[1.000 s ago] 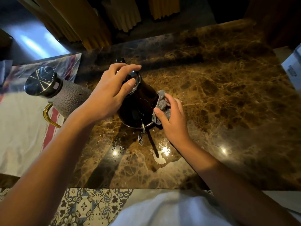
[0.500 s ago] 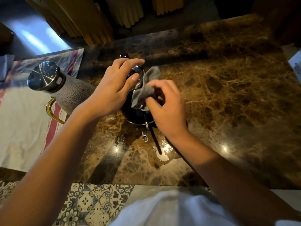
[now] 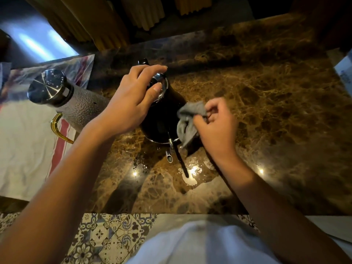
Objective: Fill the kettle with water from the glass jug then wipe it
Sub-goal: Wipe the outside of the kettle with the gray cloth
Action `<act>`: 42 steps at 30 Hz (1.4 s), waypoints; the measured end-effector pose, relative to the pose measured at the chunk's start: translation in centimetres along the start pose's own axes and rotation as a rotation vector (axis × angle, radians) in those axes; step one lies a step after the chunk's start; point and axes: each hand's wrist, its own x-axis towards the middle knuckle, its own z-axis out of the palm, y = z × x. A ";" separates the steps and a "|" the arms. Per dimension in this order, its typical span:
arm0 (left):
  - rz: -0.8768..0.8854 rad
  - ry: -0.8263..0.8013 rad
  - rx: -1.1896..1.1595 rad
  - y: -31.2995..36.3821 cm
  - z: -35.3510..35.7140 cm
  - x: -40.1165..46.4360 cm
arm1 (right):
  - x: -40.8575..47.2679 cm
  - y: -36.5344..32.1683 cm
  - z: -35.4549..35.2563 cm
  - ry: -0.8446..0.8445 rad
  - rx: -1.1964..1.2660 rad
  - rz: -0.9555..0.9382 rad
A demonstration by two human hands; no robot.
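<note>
Two hands work the upright black kettle (image 3: 162, 119): left hand (image 3: 129, 101) grips its lid, right hand (image 3: 217, 126) pinches a grey cloth (image 3: 187, 122) against its right flank.

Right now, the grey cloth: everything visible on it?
The grey cloth is small, soft and crumpled, probably fabric. The right hand pinches it and presses it against the right side of the black kettle, from mid-body down toward the base. One fold sticks up at the top, the rest hangs bunched below the fingers. It is off the marble countertop or just grazing it; unclear.
</note>
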 end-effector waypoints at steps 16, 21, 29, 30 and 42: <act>0.000 0.007 0.021 -0.1 0.1 -0.1 | -3.1 3.7 1.7 -0.259 -0.329 -0.410; -0.006 -0.001 -0.011 0.0 0.1 -0.1 | -0.9 3.4 -0.1 -0.223 -0.333 -0.184; -0.005 -0.005 -0.013 0.0 0.0 -0.1 | -0.8 2.6 1.0 -0.239 0.135 0.193; -0.003 -0.004 -0.011 -0.1 0.0 -0.1 | -1.4 2.7 1.1 -0.255 0.112 0.181; 0.021 -0.035 -0.024 0.0 -0.2 0.2 | -4.0 2.9 1.8 -0.122 -0.150 -0.052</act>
